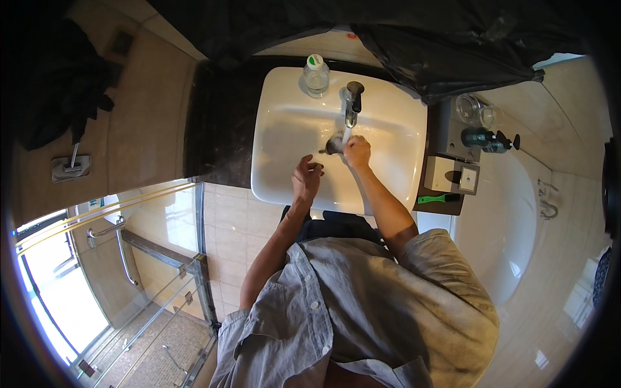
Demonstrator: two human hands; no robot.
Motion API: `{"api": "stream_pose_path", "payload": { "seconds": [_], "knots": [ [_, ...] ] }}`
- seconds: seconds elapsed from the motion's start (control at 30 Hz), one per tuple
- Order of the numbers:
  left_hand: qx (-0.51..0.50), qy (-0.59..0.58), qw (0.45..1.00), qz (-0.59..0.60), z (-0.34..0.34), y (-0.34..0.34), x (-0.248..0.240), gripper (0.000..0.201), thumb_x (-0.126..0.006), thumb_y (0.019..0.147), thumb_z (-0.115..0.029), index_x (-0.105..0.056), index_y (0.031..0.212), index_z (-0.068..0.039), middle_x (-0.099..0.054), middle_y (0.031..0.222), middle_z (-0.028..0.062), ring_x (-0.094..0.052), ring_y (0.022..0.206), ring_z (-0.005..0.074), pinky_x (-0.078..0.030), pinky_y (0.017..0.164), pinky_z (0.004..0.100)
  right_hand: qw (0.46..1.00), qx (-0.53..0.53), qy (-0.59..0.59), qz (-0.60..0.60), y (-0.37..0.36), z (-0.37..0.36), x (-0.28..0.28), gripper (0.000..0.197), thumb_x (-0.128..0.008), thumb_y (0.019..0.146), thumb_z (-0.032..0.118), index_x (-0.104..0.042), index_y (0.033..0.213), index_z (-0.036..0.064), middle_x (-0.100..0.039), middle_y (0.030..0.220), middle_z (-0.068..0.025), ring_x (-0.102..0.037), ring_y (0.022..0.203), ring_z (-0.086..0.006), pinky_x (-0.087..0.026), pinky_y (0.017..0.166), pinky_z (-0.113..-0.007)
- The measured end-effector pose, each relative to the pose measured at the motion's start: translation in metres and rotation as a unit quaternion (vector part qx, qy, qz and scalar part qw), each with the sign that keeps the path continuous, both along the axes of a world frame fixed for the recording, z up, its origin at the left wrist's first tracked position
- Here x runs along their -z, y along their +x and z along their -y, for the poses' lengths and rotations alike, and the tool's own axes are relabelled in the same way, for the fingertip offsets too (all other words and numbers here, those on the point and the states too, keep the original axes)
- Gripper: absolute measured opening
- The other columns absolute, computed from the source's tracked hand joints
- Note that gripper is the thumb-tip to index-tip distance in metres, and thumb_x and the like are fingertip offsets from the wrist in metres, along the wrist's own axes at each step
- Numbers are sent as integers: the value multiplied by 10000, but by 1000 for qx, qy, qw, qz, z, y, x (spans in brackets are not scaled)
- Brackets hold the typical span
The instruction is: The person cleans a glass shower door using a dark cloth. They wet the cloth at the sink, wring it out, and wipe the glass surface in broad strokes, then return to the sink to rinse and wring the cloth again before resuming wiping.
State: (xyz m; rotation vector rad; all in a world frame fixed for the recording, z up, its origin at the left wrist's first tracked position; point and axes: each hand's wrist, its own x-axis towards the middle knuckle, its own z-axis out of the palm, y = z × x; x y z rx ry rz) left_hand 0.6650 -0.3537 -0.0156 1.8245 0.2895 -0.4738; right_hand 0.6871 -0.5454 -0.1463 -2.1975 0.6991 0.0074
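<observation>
My left hand [308,178] hovers over the near left part of the white sink [272,174]. Its fingers are bent and apart, with nothing visible in them. My right hand [357,152] is closed beside the stream of running water [347,134] under the faucet [352,103]. What its fingers hold, if anything, is hidden. Against it, to the left, a small dark rounded thing [334,143] sits in the basin, with a short piece sticking out to the left; its kind is unclear. A clear bottle with a white and green cap [315,76] stands on the sink's back left ledge.
A dark counter [223,123] borders the sink on the left. To the right are a green-handled brush [437,198], a tissue box [453,174], dark pump bottles [488,140] and a clear glass jar [468,108]. A bathtub [498,226] lies beyond.
</observation>
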Motion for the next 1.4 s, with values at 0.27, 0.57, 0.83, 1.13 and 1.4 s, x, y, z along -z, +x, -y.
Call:
{"api": "stream_pose_path", "payload": {
  "seconds": [0.27, 0.57, 0.83, 1.13, 1.4],
  "knots": [
    [51, 30, 998, -35, 1, 2, 19, 501, -611, 912, -111, -487, 1376, 32, -727, 1033, 151, -729, 825, 194, -539, 607, 293, 913, -299, -275, -29, -18, -49, -25, 371, -697, 797, 233, -635, 1161, 196, -570, 1181, -173, -565, 1097, -371, -455, 872, -627],
    [15, 16, 998, -67, 0, 7, 5, 464, -600, 893, -107, -537, 1330, 35, -734, 988, 191, -735, 827, 222, -567, 760, 335, 966, -114, -167, -160, -6, -15, -31, 249, -662, 859, 289, -714, 955, 65, -673, 1010, -207, -654, 975, -371, -524, 767, -552],
    [16, -12, 998, -64, 0, 11, 14, 461, -609, 898, -113, -535, 1329, 31, -741, 986, 175, -741, 821, 219, -569, 752, 323, 918, 152, 342, 133, 25, -26, -6, 263, -739, 737, 35, -638, 973, -22, -660, 832, -110, -665, 749, -209, -546, 683, -363],
    [-6, -43, 994, -103, -12, 9, 26, 396, -605, 877, -111, -614, 1230, 68, -750, 949, 160, -741, 794, 201, -563, 697, 296, 930, -209, -301, 0, -14, -36, -43, 508, -773, 735, 271, -620, 1169, 57, -656, 1031, -245, -662, 986, -394, -532, 871, -456],
    [10, -59, 991, -116, -12, 10, 25, 378, -606, 881, -135, -636, 1205, 57, -752, 927, 146, -740, 781, 191, -534, 616, 275, 996, -85, -16, 37, 14, -27, 22, 265, -589, 970, 238, -647, 851, 8, -631, 675, -170, -590, 566, -406, -535, 595, -475]
  ]
}}
